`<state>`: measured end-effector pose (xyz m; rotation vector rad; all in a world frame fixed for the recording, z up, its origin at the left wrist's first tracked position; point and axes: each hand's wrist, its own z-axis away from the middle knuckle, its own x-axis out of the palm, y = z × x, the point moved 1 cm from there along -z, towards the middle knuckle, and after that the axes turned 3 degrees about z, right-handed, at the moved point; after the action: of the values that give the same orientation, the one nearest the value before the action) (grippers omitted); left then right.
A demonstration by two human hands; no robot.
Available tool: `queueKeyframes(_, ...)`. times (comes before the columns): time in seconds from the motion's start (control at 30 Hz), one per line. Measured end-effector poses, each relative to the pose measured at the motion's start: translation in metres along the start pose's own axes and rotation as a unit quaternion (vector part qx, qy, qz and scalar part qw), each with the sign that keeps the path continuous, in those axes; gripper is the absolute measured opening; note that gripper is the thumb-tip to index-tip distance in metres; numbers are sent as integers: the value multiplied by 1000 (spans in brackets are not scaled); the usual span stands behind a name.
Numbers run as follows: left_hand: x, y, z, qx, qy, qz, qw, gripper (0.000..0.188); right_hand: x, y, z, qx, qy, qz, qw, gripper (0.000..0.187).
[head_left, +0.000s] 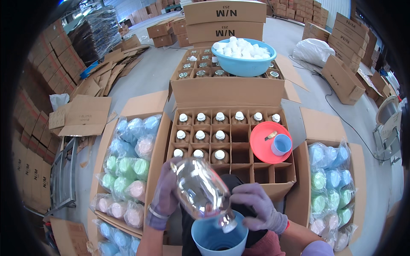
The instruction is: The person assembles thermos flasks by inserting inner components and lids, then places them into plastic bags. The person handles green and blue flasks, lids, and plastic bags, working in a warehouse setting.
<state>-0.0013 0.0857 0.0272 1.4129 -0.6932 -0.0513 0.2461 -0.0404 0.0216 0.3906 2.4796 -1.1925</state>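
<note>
A shiny silvered glass flask liner (198,187) lies tilted across the space before me, its neck pointing down to the right. My left hand (165,190) grips its wide end from the left side. Close to the shoulder and neck is my right hand (258,207), its fingers bent but apart, with nothing visible in them. Both hands wear greyish-purple gloves. Under the liner's mouth stands a light blue plastic bucket (200,237) between my legs. Just beyond, a divided cardboard carton (269,184) holds several liners with white caps (220,135); some front and right compartments hold none.
A red plate (260,147) with a small blue cup (281,144) rests on the carton's right side. Behind, a blue basin (243,66) of white caps sits on another carton. Open boxes of plastic-wrapped coloured cups (124,168) flank me. A cable (331,106) crosses the floor at right.
</note>
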Motion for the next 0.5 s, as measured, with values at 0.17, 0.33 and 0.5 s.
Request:
queueKeyframes(0.17,10,19,100,-32,-1,-352,935,82,7,-31,77,155,-38,-42,986,59)
queueKeyframes(0.33,-33,-33,225,-40,194,-110,974,50,67,-80,171,93,-94,-133,982,78)
queueKeyframes(0.5,-78,-68,261,-92,32,-447,889,51,78,-83,62,21,-69,-166,983,108)
